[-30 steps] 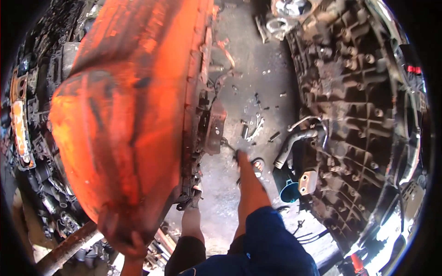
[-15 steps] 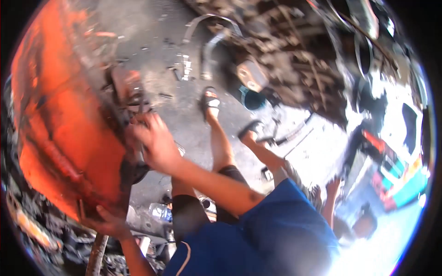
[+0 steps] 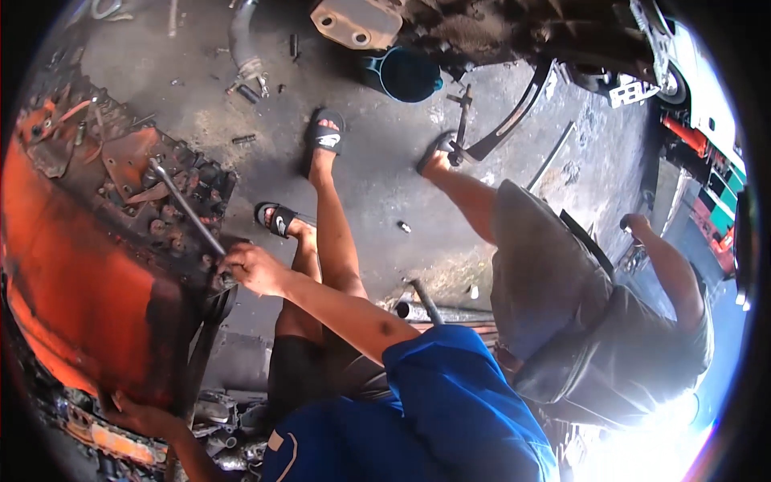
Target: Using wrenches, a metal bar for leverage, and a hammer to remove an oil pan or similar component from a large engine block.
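Note:
My right hand [image 3: 255, 267] is closed round the near end of a long grey metal bar [image 3: 191, 210]. The bar's thicker far end rests among greasy bolts and brackets on a large orange metal body [image 3: 88, 297]. Bolts, a rusty plate [image 3: 128, 157] and dark grime cover the far side of that body. My left hand [image 3: 144, 419] lies against its lower left edge, with the fingers stretched along the rim and partly in shadow. I see nothing held in it.
A co-worker [image 3: 586, 337] in grey-green clothes bends at the right. Beyond on the floor are a teal bucket [image 3: 408, 75], a curved pedal-like lever [image 3: 510, 120] and a bent pipe [image 3: 241, 40]. A greasy engine-like assembly [image 3: 514, 28] stands at the back. Pipes [image 3: 450, 312] lie nearer.
The view has swung, so the orange body's bolted top and the bar now show clearly. My right hand, blurred before, is sharp on the bar. The co-worker appears nearer and larger.

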`<state>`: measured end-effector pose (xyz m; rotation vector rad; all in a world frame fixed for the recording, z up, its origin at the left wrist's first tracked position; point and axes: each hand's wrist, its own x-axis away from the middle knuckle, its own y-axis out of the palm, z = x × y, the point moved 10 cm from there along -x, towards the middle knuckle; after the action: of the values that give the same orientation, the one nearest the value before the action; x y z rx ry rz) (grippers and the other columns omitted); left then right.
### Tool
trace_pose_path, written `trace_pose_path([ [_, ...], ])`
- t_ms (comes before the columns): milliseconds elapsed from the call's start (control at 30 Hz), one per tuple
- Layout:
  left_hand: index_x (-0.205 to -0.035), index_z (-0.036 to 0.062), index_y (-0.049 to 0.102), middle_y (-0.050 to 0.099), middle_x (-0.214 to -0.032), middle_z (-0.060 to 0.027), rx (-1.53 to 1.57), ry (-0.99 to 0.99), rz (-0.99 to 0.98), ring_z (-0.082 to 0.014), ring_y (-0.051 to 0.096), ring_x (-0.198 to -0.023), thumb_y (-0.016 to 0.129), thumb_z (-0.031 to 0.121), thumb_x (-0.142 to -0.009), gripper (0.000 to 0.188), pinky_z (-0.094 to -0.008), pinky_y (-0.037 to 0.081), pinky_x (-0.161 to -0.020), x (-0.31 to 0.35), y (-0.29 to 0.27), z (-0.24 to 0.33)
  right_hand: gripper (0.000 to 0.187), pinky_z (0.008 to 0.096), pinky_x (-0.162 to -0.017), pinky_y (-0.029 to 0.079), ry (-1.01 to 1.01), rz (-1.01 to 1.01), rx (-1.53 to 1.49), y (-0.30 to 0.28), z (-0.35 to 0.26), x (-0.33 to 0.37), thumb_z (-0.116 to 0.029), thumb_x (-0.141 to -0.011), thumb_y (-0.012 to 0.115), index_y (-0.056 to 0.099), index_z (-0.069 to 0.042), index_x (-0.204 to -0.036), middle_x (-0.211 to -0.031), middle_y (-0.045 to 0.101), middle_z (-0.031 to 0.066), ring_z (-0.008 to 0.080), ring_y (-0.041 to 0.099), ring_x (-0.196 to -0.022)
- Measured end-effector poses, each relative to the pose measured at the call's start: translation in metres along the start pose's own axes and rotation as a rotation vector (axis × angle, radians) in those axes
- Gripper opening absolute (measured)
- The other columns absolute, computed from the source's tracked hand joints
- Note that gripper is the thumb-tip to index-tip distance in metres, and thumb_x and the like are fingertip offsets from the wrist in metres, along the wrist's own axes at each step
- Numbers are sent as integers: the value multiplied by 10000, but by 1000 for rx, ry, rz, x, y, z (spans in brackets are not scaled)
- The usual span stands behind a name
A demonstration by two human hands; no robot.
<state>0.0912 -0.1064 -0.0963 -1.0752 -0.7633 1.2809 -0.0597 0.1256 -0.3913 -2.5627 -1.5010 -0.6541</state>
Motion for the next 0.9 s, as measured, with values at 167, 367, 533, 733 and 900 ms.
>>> trace_pose_path([
  [167,-1302,-52,448,478,-1273,-217,-60,33,67,-300,512,-1090,479,243,-987,433,-408,412,-978,0,-22,13,200,425,-813,489,347,322,93,-40,50,1,-201,-824,560,670,-81,-940,-992,595,202,359,599,-913],
  [367,-1315,-38,423,462,-1304,-193,-104,48,-18,-307,419,-1242,500,422,-940,598,-433,317,-1059,10,10,20,754,430,-983,420,622,31,676,-99,136,-60,-696,-903,339,672,-69,-1158,-1136,655,187,318,590,-1125],
  [533,-1288,-49,416,401,-1369,-206,-44,20,-43,-327,367,-1296,488,365,-894,576,-465,252,-1107,3,8,36,732,454,-990,403,827,280,280,-123,208,-175,-684,-852,425,657,-73,-1182,-1148,654,180,336,561,-1164],
  [733,-1268,-25,434,404,-1362,-215,-20,11,-38,-345,358,-1295,489,371,-881,556,-492,237,-1110,3,15,31,384,417,-831,481,587,432,-594,-111,183,-368,-259,-911,573,561,-48,-1231,-1131,586,140,259,535,-1026],
  [900,-1276,-9,430,383,-1376,-227,-144,67,-70,-359,349,-1305,480,339,-905,511,-504,235,-1110,-3,-8,38,242,342,-650,446,328,436,-148,-108,-10,-384,-258,-846,597,610,-17,-850,-764,605,71,213,566,-702],
])
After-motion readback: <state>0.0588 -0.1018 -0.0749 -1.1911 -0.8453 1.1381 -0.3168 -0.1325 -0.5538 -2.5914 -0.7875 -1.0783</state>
